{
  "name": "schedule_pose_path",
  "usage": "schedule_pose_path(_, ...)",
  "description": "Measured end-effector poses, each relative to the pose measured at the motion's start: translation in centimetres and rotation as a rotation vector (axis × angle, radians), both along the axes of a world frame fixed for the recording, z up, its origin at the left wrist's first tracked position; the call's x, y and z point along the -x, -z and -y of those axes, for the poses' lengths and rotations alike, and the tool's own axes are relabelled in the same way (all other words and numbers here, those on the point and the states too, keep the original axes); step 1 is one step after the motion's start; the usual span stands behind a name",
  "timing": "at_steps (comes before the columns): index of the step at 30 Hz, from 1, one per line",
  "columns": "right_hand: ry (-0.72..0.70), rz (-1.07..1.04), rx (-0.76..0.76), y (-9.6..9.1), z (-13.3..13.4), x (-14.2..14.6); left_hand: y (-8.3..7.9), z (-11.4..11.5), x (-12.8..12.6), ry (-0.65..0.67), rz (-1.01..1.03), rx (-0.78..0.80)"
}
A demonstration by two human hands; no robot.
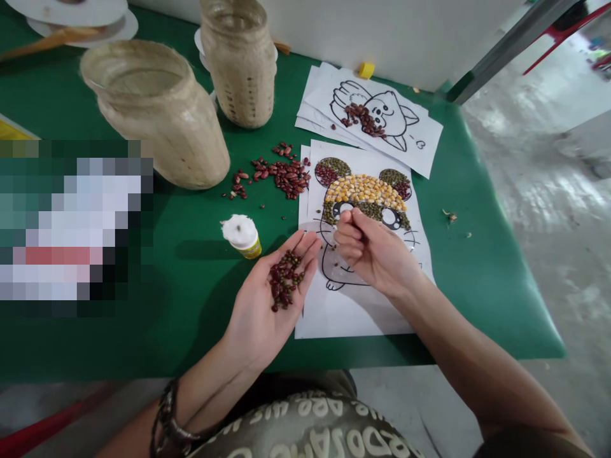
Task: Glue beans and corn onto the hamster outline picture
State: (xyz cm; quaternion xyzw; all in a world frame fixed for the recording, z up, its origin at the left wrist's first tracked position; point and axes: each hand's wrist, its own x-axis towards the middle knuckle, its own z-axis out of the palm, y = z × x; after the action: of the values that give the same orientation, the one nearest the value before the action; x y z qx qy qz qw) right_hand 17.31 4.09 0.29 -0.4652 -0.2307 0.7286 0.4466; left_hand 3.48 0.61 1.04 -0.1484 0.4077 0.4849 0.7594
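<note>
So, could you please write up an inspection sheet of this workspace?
Surface: green tabletop, scraps at right.
Work items: round-eared animal drawing, partly covered with corn kernels, mung beans and red beans.
Clutter: wide beige jar, narrower beige jar, white-topped tub, loose red bean pile, pointy-eared animal drawing, yellow block.
Hands: left hand palm up, cupping mixed beans; right hand above the drawing, fingers curled, any contents hidden.
Cables: nothing seen.
Surroundings: white panel behind, grey floor right.
</note>
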Motion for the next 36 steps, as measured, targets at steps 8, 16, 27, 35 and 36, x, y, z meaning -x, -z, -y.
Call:
schedule_pose_path(8,-0.389,0.977,-0.843,-1.5,1.4,1.1,0.8,0.1,0.0,-0.043,0.077,-0.023)
schedule_pose_path(16,-0.693,1.275,-1.185,-1.1,1.5,3.1,1.3,0.2,0.7,0.013,0.199,-0.042)
schedule_pose_path(27,-0.79,1.219,-0.99,-1.1,1.1,3.6,0.9,0.1,0.6,-0.026,0.116,-0.002)
schedule_pose_path(35,-0.871,1.197,-0.985,-1.0,0.8,3.5,1.0,0.0,0.5,-0.052,0.074,0.011)
schedule_pose_path(36,-0.873,1.186,-0.994,-1.0,0.7,3.5,0.9,0.0,0.5,-0.055,0.083,0.006)
